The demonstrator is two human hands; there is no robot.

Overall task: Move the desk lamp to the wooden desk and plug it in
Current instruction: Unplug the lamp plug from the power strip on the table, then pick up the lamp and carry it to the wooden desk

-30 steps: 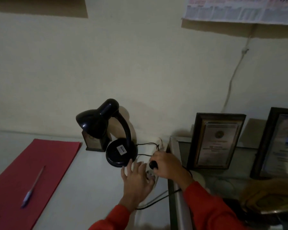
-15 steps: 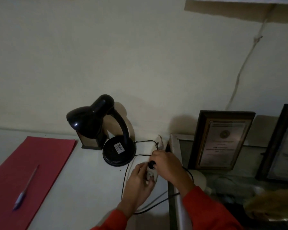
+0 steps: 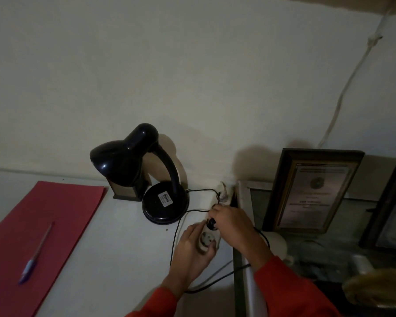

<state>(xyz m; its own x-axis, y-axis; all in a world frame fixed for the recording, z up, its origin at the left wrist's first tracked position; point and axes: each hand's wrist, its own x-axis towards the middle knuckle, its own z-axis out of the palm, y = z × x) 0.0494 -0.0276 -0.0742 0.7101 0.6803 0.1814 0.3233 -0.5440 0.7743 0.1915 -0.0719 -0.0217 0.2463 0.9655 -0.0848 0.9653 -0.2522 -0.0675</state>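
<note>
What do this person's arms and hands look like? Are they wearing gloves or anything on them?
No gloves: both the left hand and the right hand are bare, with no rings, watch or bands that the dim picture shows. Each arm wears a long orange-red sleeve, the left sleeve and the right sleeve, plain and unmarked, ending at the wrist.

White sticker point(image 3: 164, 200) on the black lamp base point(image 3: 165, 205): a brand word w/ small lines under it, too blurred to read for sure. Framed certificate point(image 3: 312, 191), right, against the wall: round emblem plus several text lines, none legible. 2nd frame point(image 3: 391, 209), far right edge: print too dim. No numbers or signs readable.
</note>
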